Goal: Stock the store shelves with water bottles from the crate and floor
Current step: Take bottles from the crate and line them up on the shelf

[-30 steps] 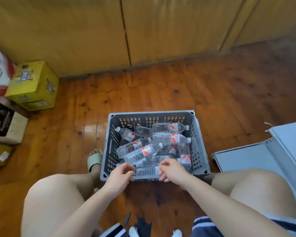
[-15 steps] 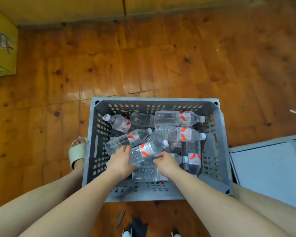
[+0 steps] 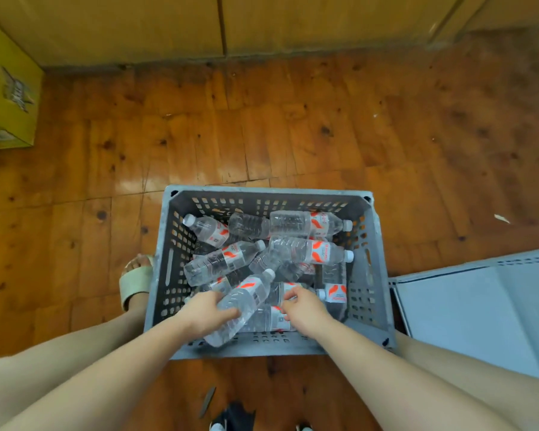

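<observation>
Water bottle (image 3: 246,301) being lifted out of crate (image 3: 262,192).
It is being gripped round its body by fingers of the left hand (image 3: 204,312) and tilted to clear the pile by the crate's near wall. The right hand (image 3: 305,309) is being curled over a lower bottle (image 3: 269,318); whether it is held cannot be told. Since the earlier frame, the gripped bottle is being raised, base swung nearer.

Crate (image 3: 377,275) on the floor (image 3: 293,135), below both hands, with bottles (image 3: 305,253) lying piled inside. Left hand (image 3: 204,312) grips the held bottle (image 3: 249,293) at the near wall; right hand (image 3: 305,309) is just beside it, over another. Foot (image 3: 136,281) left of the left hand, outside the crate; box (image 3: 7,98) far left and beyond; panel (image 3: 479,312) right of the right hand; cabinet doors (image 3: 293,23) beyond.
</observation>
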The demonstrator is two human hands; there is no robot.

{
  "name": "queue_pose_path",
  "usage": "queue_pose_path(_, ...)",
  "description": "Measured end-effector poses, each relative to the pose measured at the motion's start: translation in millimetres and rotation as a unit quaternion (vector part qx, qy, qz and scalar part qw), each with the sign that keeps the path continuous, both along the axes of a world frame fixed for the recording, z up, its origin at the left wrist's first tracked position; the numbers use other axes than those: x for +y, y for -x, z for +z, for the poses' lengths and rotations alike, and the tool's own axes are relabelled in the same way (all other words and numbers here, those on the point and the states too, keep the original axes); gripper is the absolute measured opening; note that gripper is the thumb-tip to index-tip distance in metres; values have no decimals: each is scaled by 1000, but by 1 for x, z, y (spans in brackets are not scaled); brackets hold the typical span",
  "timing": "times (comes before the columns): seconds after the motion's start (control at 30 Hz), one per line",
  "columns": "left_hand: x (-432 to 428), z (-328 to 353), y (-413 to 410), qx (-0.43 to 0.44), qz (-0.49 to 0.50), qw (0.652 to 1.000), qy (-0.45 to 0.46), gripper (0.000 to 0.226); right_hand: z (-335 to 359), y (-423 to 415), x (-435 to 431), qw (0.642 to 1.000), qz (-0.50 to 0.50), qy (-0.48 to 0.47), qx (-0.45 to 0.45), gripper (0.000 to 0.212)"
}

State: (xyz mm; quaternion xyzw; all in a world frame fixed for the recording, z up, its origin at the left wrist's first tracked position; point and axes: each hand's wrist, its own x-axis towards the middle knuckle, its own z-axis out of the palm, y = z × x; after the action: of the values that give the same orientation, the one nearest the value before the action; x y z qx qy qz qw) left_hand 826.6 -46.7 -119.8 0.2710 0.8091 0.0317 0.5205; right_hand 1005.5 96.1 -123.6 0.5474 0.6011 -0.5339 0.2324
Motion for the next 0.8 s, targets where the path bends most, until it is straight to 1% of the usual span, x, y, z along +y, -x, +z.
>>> queue_pose_path(0.07,-13,24,-11,-24,75,997,-14,67,19,-10,-11,1000,-19,-9,16,9)
queue_pose_path(0.13,-27,50,-22,-56,146,987,-48,48,38,-17,-24,997,-61,-3,45,9)
queue_pose_path(0.23,-41,95,-45,-110,238,959,-107,37,73,-27,-49,983,-132,43,116,15)
queue_pose_path(0.3,-45,130,-63,-156,269,940,-141,32,101,-36,-63,972,-165,67,155,20)
queue_pose_path(0.37,-49,161,-81,-200,284,923,-167,29,128,-49,-72,945,-222,102,219,26)
queue_pose_path(0.43,-53,190,-97,-230,307,904,-190,32,149,-65,-77,905,-267,140,300,34)
queue_pose_path(0.53,-58,221,-120,-265,302,888,-222,32,174,-90,-84,858,-285,177,389,52)
queue_pose_path(0.67,-61,248,-158,-280,229,899,-247,42,193,-123,-93,804,-301,206,469,62)
queue_pose_path(0.73,-61,257,-177,-270,205,907,-248,42,201,-139,-94,793,-311,196,485,62)
queue_pose_path(0.8,-60,263,-191,-250,181,921,-237,42,204,-152,-94,801,-324,157,479,63)
